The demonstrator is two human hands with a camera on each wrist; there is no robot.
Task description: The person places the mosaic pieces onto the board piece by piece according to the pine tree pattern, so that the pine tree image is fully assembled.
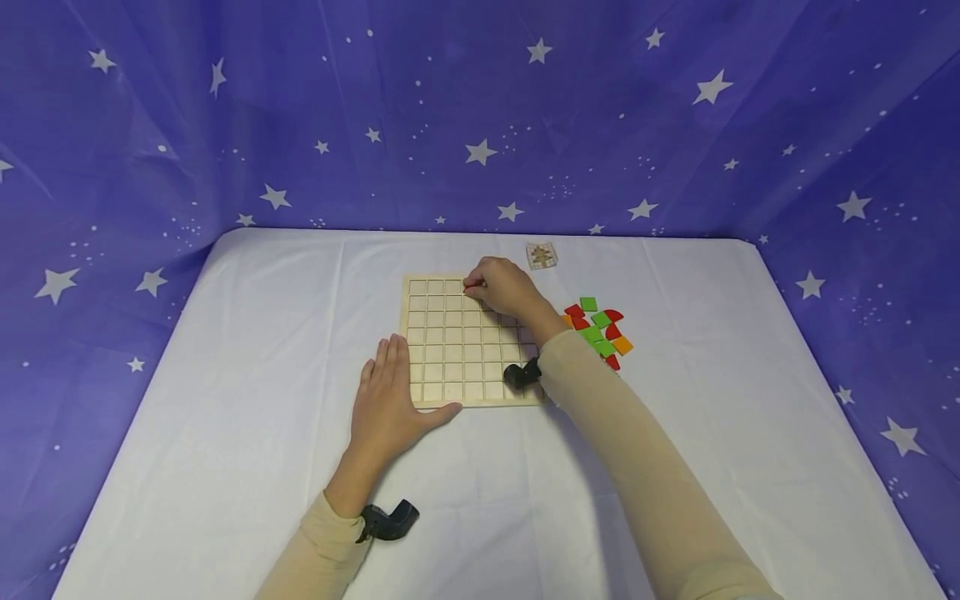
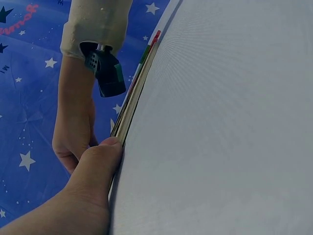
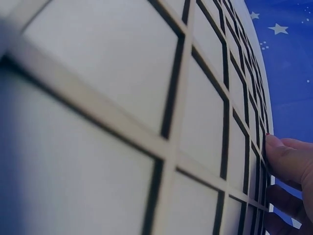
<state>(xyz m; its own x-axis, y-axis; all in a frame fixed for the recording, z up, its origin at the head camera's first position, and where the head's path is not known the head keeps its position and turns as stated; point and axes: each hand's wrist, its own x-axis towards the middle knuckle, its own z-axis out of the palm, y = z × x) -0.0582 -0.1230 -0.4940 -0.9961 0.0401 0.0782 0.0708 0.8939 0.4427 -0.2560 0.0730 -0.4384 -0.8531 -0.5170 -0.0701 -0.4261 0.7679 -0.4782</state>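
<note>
The right hand (image 1: 506, 287) is pinching a small red piece (image 1: 471, 287) between thumb and fingertips; the fingers are hiding most of it, so its shape is impossible to tell. The piece is sitting at the top row of a square, pale wooden grid board (image 1: 472, 353), near the row's middle, and whether it is touching the wood is unclear. The right-wrist view is showing just a speck of red.

The left hand (image 1: 385, 412) is lying with straight fingers along the board's left edge, its thumb spreading away along the near edge.

The beige right sleeve (image 1: 637, 433) and a black wrist device (image 1: 522, 374) are covering the board's lower right corner. Seven compartments are running down its left side, and those in view are holding nothing.

Right of the board, flat coloured pieces (image 1: 604, 348) are lying in a loose cluster, partly hidden by the sleeve: at least four green, five red and two orange are showing. One small square card (image 1: 542, 256) is resting beyond, its brown pattern too small to read.
</note>
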